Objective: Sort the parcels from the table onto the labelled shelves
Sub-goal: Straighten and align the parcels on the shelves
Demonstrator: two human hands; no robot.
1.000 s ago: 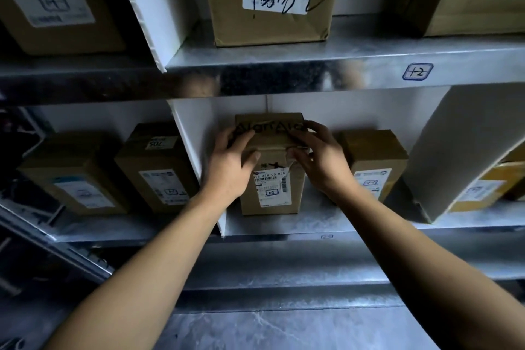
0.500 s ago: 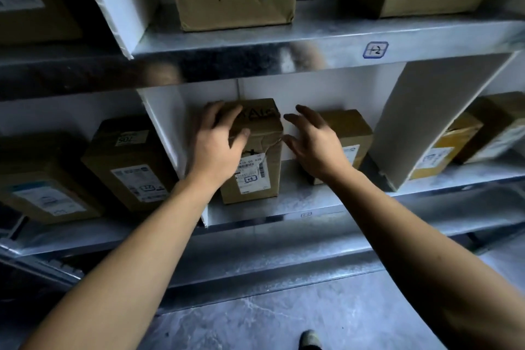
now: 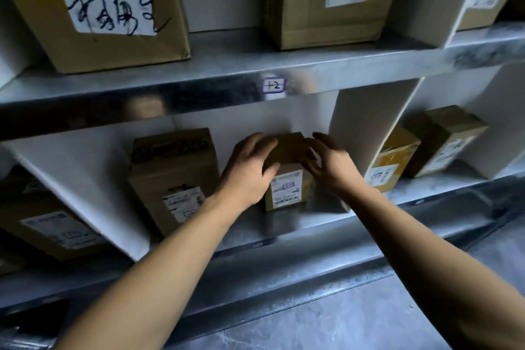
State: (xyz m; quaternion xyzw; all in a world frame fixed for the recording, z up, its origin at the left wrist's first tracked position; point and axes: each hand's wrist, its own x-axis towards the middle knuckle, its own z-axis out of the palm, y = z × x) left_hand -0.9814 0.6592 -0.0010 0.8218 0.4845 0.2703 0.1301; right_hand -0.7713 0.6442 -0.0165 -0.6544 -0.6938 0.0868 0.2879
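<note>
- Far on the left, a brown parcel [image 3: 54, 231] with a white sticker lies on the lower shelf [image 3: 284, 223].
- Next comes a slanted white divider board [image 3: 85, 187].
- Past the board stands a tall brown parcel [image 3: 173, 176], upright, with a white sticker low on its front.
- The left hand [image 3: 247, 172] comes next. It is spread wide. Its fingers lie over the top left of a small brown parcel [image 3: 287, 179] and its thumb sits on the front.
- The small brown parcel stands on the lower shelf, right between the two hands and just beside the tall one. Its white sticker faces out, below the hands.
- Above it, on the shelf's front edge, is a little tag [image 3: 274, 85] that says 1-2.
- The right hand [image 3: 333, 169] is at the parcel's right side, fingers [image 3: 308, 163] spread and a bit bent. The picture is blurry, so I cannot tell if they touch it.
- Then comes another white divider [image 3: 366, 128].
- After that a yellow parcel [image 3: 393, 160] and a brown box [image 3: 443, 139] sit side by side, touching.
</note>
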